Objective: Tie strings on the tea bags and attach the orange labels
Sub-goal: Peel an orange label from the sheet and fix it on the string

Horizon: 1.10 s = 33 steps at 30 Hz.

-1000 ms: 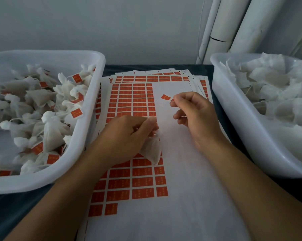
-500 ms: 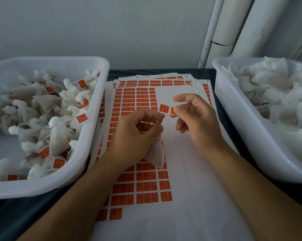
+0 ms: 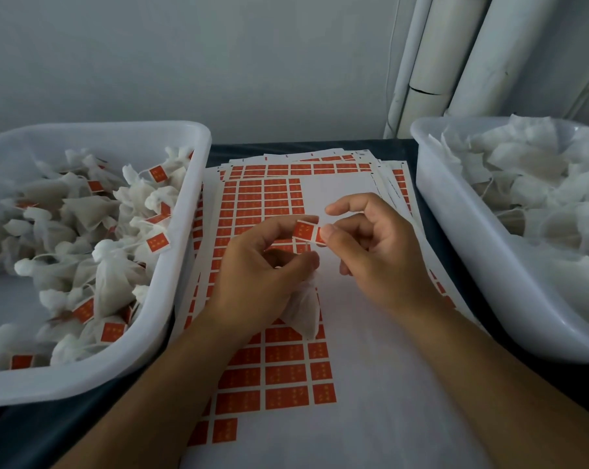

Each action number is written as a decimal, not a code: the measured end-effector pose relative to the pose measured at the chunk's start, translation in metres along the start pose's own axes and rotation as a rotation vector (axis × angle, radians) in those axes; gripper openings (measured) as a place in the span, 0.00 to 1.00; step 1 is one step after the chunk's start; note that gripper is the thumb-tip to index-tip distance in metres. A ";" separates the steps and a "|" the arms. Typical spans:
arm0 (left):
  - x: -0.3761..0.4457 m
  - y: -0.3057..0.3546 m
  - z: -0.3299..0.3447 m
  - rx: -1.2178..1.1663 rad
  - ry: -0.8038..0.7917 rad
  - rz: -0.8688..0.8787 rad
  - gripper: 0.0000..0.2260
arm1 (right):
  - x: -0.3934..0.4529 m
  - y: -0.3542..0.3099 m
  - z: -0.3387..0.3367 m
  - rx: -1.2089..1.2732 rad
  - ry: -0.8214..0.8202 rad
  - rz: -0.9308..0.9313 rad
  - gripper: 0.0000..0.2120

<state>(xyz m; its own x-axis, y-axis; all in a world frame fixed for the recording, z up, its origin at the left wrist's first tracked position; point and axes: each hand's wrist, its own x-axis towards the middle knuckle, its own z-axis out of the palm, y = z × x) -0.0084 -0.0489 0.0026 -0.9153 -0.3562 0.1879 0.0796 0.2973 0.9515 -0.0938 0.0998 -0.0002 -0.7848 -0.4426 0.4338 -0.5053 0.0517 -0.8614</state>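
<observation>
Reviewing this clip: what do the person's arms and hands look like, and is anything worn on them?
Both forearms are bare as far as the frame shows, with no sleeves in view. The left hand and right hand wear no gloves, and no rings, watch or bands are visible. Fingernails look short and unpainted.

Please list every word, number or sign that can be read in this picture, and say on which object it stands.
Nothing can be read.
Orange label pinched between both hands: pale marks, too blurred.
Labels on the sticker sheet: small pale characters, too small.
Labels on the finished tea bags in the left tub: pale marks, unreadable.
Right tub: no text visible.
</observation>
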 end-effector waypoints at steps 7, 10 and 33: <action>-0.001 0.000 0.001 0.006 -0.032 0.033 0.15 | 0.001 0.000 0.002 -0.073 0.007 -0.023 0.09; -0.001 -0.001 0.001 0.008 -0.036 0.045 0.14 | 0.001 0.001 0.002 -0.088 0.006 -0.032 0.09; -0.003 0.001 0.004 -0.016 -0.007 0.116 0.21 | 0.005 0.001 -0.002 0.011 -0.170 0.182 0.03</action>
<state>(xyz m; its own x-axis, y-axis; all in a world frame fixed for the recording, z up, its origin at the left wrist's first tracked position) -0.0071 -0.0442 0.0024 -0.9022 -0.3146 0.2951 0.1910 0.3221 0.9272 -0.0989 0.0996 0.0018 -0.7904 -0.5711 0.2216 -0.3567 0.1349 -0.9244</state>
